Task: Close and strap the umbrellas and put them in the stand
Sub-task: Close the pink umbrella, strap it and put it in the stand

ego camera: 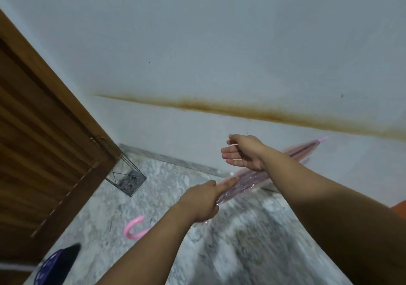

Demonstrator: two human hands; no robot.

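Head view: the wire umbrella stand (126, 176), standing on the marble floor (167, 199) in the corner by the louvred wooden door (44, 144), is well to the left of both hands and appears to hold nothing. The left hand (201, 202) has its fingers clamped on the folded pink transparent umbrella (248, 178), pink hook handle (134, 227) low left of it; the right hand (246, 153), above the canopy, has fingers loosely curled and apart, pinching a thin strap. A dark blue umbrella (57, 265) lies on the floor far lower left, below a stained white wall (219, 54).
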